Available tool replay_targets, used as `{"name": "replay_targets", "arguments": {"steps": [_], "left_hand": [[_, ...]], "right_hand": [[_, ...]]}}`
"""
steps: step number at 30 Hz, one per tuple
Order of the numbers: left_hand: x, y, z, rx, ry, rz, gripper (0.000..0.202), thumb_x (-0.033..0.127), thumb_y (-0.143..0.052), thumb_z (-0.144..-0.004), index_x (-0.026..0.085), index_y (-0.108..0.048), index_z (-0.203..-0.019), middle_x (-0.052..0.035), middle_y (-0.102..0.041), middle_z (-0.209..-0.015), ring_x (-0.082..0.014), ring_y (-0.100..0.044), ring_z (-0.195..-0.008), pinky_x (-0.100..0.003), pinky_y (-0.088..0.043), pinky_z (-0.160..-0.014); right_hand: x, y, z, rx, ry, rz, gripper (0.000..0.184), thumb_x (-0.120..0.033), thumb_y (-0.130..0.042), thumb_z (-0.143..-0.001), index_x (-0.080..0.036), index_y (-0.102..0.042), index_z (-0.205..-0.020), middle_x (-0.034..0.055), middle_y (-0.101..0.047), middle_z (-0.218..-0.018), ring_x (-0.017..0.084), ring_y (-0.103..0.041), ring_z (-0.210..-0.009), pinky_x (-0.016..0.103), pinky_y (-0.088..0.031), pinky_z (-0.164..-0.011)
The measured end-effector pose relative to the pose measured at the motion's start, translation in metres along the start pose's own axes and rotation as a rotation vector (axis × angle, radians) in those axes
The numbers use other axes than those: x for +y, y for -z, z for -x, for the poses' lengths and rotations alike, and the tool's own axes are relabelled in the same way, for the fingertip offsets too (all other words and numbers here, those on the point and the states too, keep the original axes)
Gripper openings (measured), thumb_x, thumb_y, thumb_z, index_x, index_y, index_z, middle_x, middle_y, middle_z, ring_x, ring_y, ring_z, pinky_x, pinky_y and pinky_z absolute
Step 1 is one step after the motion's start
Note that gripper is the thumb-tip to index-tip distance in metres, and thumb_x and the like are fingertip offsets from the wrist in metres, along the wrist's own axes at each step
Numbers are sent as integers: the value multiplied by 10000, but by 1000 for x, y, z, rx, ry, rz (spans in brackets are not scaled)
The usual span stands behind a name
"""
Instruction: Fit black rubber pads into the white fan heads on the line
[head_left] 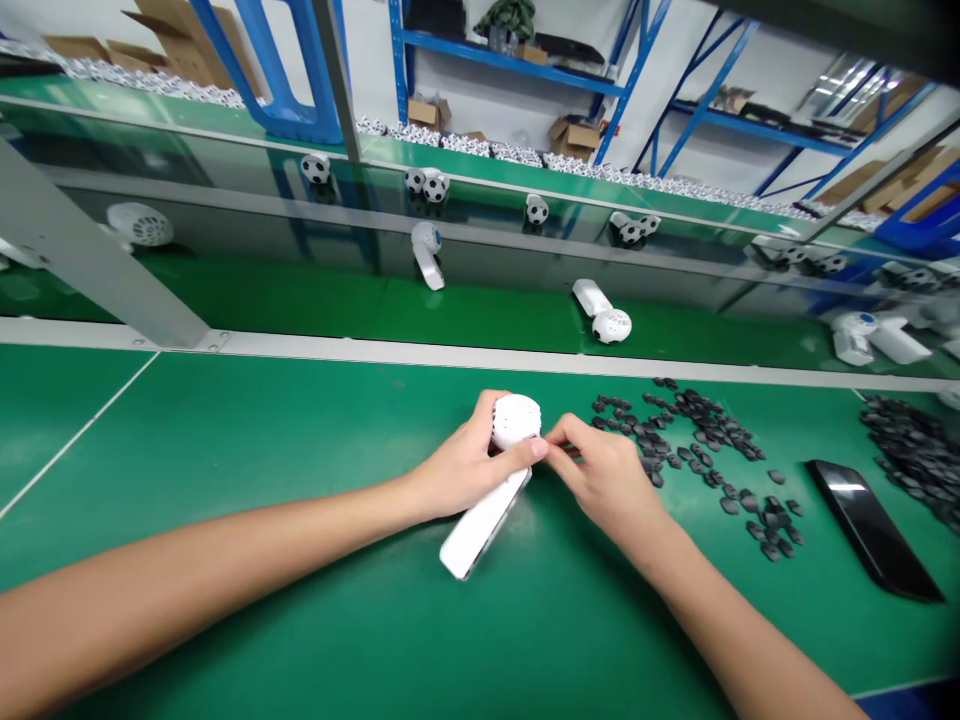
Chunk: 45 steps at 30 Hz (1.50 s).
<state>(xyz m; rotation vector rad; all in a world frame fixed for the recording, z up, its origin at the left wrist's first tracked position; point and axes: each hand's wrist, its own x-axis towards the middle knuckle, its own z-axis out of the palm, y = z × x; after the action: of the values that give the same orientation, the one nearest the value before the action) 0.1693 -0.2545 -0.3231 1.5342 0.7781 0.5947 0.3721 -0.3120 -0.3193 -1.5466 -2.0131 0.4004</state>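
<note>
My left hand [480, 462] is wrapped round the neck of a white handheld fan [484, 525], with its round slotted head up and its flat handle slanting down toward me. The thumb lies across the fan just below the head. At the right side of the neck, my right hand [596, 465] has thumb and forefinger pinched together close to the left thumb tip. Whatever sits in that pinch is hidden or too small to name. Right of this hand, many small black pieces [705, 415] lie scattered on the green work surface [262, 430].
A long black glossy panel [874, 530] lies at right, beside a denser heap of black pieces [915, 460]. Beyond a white rail [390, 352], several fans, one a white fan [611, 325] with football patches, lie on a green belt [300, 300]. A metal post [97, 240] stands at left.
</note>
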Motion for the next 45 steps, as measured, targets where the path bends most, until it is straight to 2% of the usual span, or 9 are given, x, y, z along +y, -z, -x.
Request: {"name": "replay_targets", "arguments": {"steps": [5,9,12,17,22,28,34,39,45], "left_hand": [[-1,4,-6,-30,87,198,582,547,-747,-897,233,-472,-1303,1,-602,-947,-163,-593,-761,-284,-478,-679],[0,8,-5,-49,147,267,500,536,-757,-891,208,-559,-1211,-34,-659,-1001,-153,-611,-716,-279,-490,-640],[0,11,-3,-13,90,230,447,509,-767,-889,172,-621,-1145,-78,-696,-1056,-163,-616,-785,-266,-487,-668],[6,13,-1,17,78,268,454,495,-782,-871,161,-607,-1124,-97,-704,-1039,-165,-632,-717,-283,-517,-637],[12,13,1,9,94,343,458,487,-787,-869,177,-571,-1128,-63,-684,-963,-166,-666,-601,-296,-544,-552],[10,12,-1,36,43,468,447,429,-772,-903,200,-521,-1194,-74,-681,-1018,-239,-759,-763,-338,-609,-656],[14,12,-4,38,8,572,430,606,-498,-1007,271,-409,-1261,-14,-606,-901,-204,-690,-651,-324,-559,-558],[26,18,8,40,-220,41,426,499,-530,-1044,261,-413,-1378,-55,-623,-1064,-189,-654,-843,-321,-533,-738],[26,16,18,6,-376,-422,544,447,-509,-1050,272,-290,-1516,-90,-619,-1192,-215,-620,-911,-368,-516,-801]], "right_hand": [[11,23,-11,-54,15,-88,288,-390,-464,-1094,-242,-696,-1010,27,-766,-951,181,-703,-814,281,-521,-743],[53,56,-12,98,-146,38,306,-395,-490,-1078,-245,-754,-1119,50,-796,-1050,240,-740,-954,350,-553,-869],[84,70,-11,33,-186,191,247,-371,-583,-1024,-256,-793,-1084,62,-782,-1104,272,-729,-979,385,-558,-865],[96,65,-12,-60,-144,252,281,-368,-564,-1034,-285,-802,-1159,72,-722,-1128,249,-708,-953,376,-556,-851],[96,54,-19,-34,-108,234,275,-375,-568,-1034,-225,-798,-1027,85,-691,-1054,247,-691,-943,383,-534,-907],[71,42,-21,103,-203,-58,323,-432,-450,-1086,-199,-664,-1023,57,-697,-877,204,-670,-775,357,-565,-771],[4,30,-4,-7,-295,-617,284,-450,-720,-952,-208,-779,-1088,71,-811,-954,224,-785,-891,346,-661,-825],[-35,31,8,22,-330,-799,230,-417,-814,-882,-192,-777,-847,63,-806,-789,208,-785,-721,300,-674,-692],[-39,23,7,51,-305,-803,195,-386,-807,-894,-205,-752,-845,31,-789,-780,178,-766,-729,256,-640,-698]]}}
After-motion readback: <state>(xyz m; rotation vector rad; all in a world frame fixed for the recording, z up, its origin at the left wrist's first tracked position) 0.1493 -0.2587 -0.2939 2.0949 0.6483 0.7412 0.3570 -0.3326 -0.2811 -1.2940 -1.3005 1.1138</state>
